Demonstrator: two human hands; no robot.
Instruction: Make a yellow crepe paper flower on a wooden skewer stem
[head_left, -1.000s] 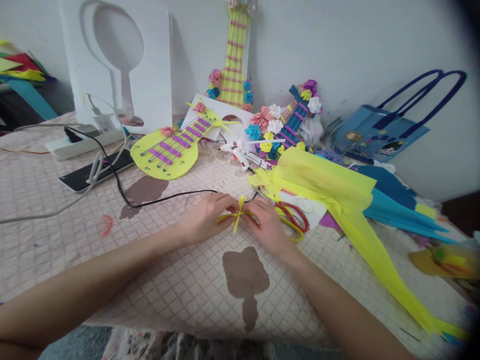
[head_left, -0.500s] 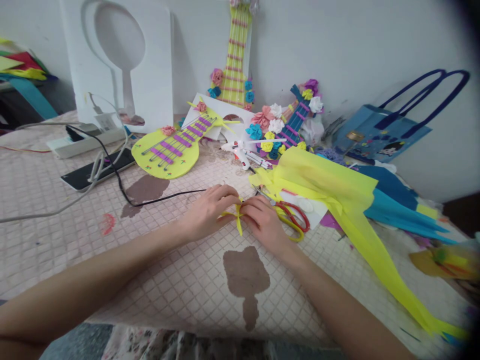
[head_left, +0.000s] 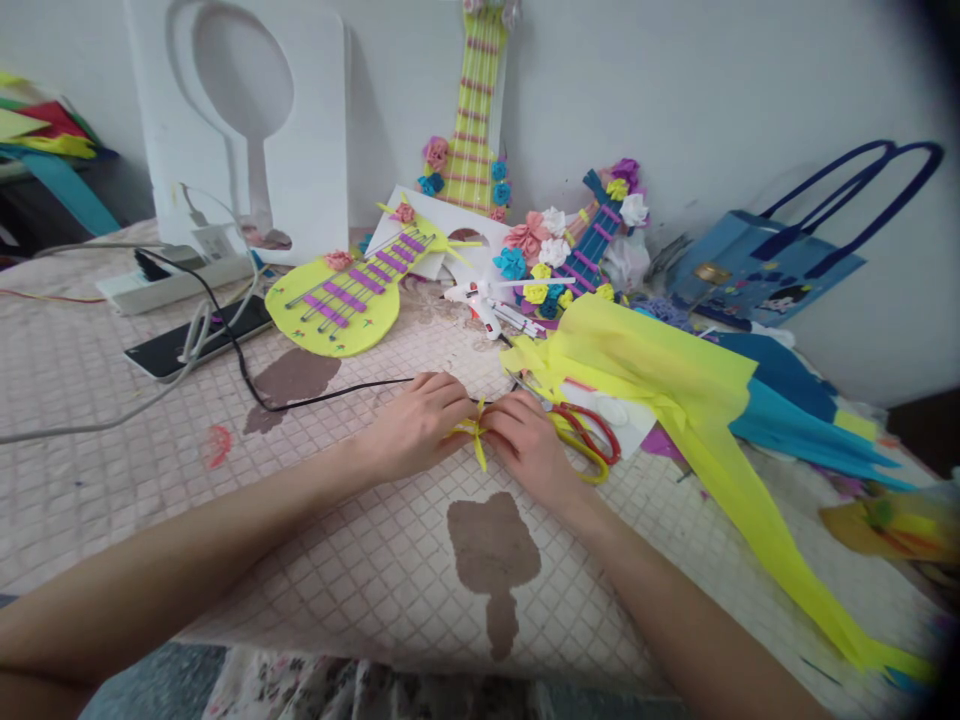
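Between my hands is a small yellow paper bow (head_left: pixel 478 440), its thin strips pointing up, down and sideways. My left hand (head_left: pixel 427 425) pinches its left side, and my right hand (head_left: pixel 529 440) is closed on its right side; some of the bow is hidden by the fingers. Just right of my right hand lie scissors (head_left: pixel 589 430) with red and yellow handles. Beyond the hands, a white hot glue gun (head_left: pixel 480 305) rests on the table. A yellow paper instrument (head_left: pixel 337 305) with purple bars and dark strings lies behind my left hand.
A large yellow crepe paper sheet (head_left: pixel 652 350) spreads over the right side. A black cable (head_left: pixel 330 396) crosses behind my left hand. At left are a phone (head_left: pixel 199 340) and a power strip (head_left: pixel 176 285). A blue bag (head_left: pixel 765 265) and flower-covered paper instruments (head_left: pixel 476 120) stand along the wall.
My left fingers have shifted slightly away from the bow's centre, showing more of its left strip. My right hand is almost unmoved.
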